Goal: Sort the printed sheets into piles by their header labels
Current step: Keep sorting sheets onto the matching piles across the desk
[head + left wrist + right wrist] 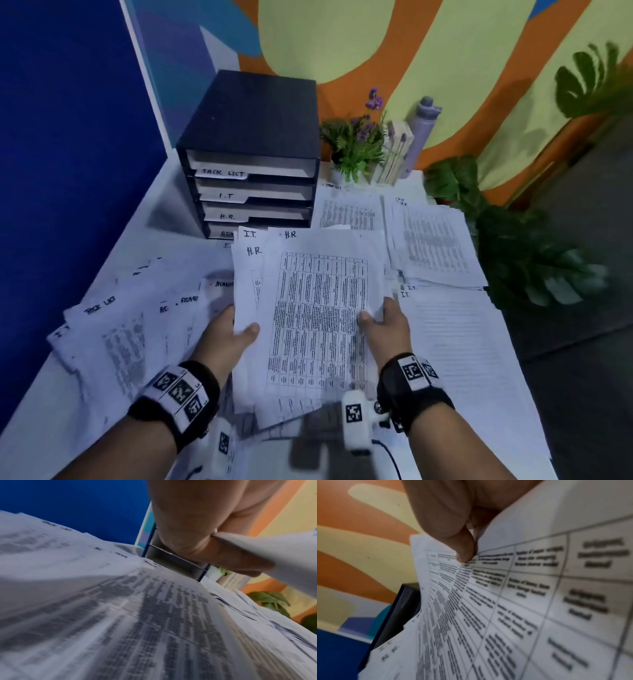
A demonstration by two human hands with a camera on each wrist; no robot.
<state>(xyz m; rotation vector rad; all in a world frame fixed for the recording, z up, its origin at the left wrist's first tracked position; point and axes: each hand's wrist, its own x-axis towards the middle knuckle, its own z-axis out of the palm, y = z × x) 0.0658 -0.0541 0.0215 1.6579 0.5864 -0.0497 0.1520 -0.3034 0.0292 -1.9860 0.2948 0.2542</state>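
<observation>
1. Head view: left hand pinching the left edge of the fanned sheets, thumb on top; right hand pinching the top sheet at its right edge, thumb pressed on the print.
2. Held up over the table, headers reading H.R., H.R. and I.T.
3. Likely light, floppy, slippery against each other; easily creased or dropped.
4. Best taken by one edge or a corner, a single page peeled off, thumb sliding it free.
5. Around them: loose pages at left, piles at right, labelled drawer unit behind.
</observation>
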